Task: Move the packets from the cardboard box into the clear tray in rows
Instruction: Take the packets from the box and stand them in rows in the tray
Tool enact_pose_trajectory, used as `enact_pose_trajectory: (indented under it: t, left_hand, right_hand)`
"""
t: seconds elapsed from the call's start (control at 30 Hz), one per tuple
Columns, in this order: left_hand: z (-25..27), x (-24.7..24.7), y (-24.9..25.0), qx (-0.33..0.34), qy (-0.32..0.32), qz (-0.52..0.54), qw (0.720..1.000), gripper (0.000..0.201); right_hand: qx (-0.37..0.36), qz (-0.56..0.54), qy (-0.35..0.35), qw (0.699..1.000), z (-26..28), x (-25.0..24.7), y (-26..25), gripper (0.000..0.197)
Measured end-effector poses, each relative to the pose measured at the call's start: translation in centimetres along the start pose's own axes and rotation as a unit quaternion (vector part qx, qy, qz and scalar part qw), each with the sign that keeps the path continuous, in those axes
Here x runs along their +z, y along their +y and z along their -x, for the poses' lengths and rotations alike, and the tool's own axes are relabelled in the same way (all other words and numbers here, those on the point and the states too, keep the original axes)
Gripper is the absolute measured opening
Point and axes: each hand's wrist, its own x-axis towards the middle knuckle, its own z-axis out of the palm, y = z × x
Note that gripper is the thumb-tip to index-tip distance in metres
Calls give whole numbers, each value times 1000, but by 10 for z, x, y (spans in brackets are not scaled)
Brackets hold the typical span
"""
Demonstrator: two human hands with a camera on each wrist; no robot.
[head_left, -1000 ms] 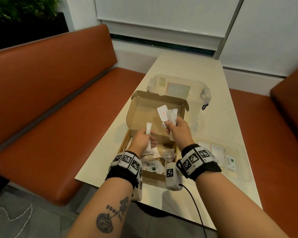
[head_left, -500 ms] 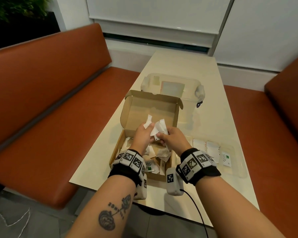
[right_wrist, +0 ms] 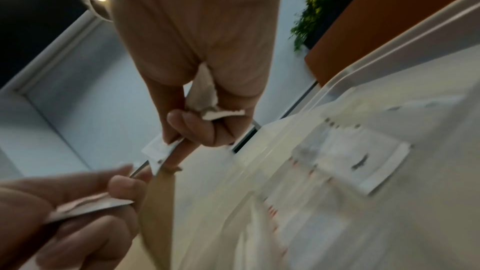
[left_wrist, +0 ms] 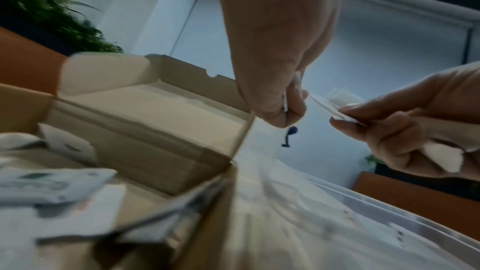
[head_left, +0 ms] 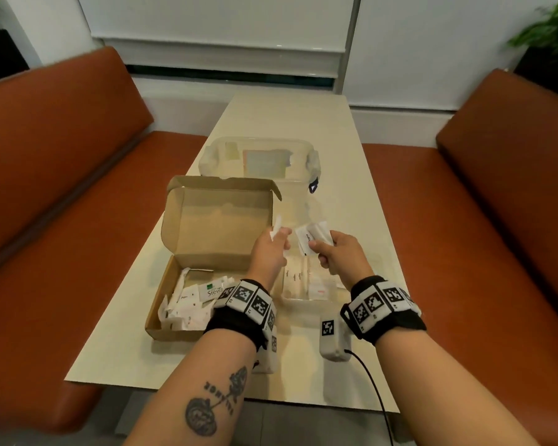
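Observation:
The open cardboard box (head_left: 207, 239) lies at the left with several white packets (head_left: 190, 304) loose in its bottom. Right beside it is the clear tray (head_left: 303, 300), with a few packets (head_left: 316, 283) flat inside. Both hands hover over the tray's far end, a little apart. My left hand (head_left: 279, 239) pinches one thin white packet (head_left: 276, 229) between thumb and fingers. My right hand (head_left: 319, 249) grips a small bunch of packets (head_left: 313, 235); the right wrist view shows them (right_wrist: 223, 113) sticking out of the fist above the tray (right_wrist: 376, 63).
A clear lidded container (head_left: 261, 159) stands behind the box and tray on the cream table (head_left: 342, 194). Orange bench seats (head_left: 62, 194) run along both sides. A cable (head_left: 374, 387) trails from my right wrist over the near edge.
Both hands came from over the cardboard box to the right and now hover above the clear tray. They met half a second ago and have since drawn apart.

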Motion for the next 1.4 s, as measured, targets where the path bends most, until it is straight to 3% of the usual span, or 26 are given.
enact_pose_trajectory:
  t: [0.1, 0.23, 0.43, 0.6, 0.67, 0.8, 0.93, 1.03, 1.17, 1.23, 1.4]
  left_hand:
    - [5, 23, 0, -2, -59, -32, 998, 32]
    - [8, 45, -5, 5, -102, -68, 992, 29]
    - [2, 57, -13, 17, -74, -122, 990, 13]
    - [-5, 60, -12, 10, -87, -162, 983, 13]
    - [-7, 60, -11, 9, -71, -132, 989, 15]
    - [-4, 60, -12, -27, -65, -67, 995, 13]
    - [0, 60, -13, -46, -62, -40, 996, 8]
    - [0, 56, -12, -25, -47, -51, 997, 8]
    - [-1, 49, -13, 3, -52, -110, 993, 21]
    - [0, 47, -15, 8, -52, -123, 991, 17]
    - [0, 44, -18, -23, -18, -44, 999, 9]
  right_hand:
    - [-4, -20, 23, 1000, 2, -21, 7, 16]
    - [21, -52, 37, 998, 2, -39, 17, 25]
    - [20, -20, 45, 999, -3, -51, 27, 23]
    - [-15, 8, 53, 998, -15, -60, 21, 8]
    - [-11, 8, 55, 998, -18, -61, 21, 17]
    - [22, -103, 98, 990, -19, -58, 26, 17]
    - [59, -184, 91, 977, -17, -53, 32, 15]
    - [53, -119, 72, 989, -13, -52, 34, 10]
    - [6, -6, 71, 997, -15, -55, 31, 18]
    - [3, 20, 61, 998, -17, -56, 30, 21]
    - [41, 42, 18, 998, -13, -56, 31, 28]
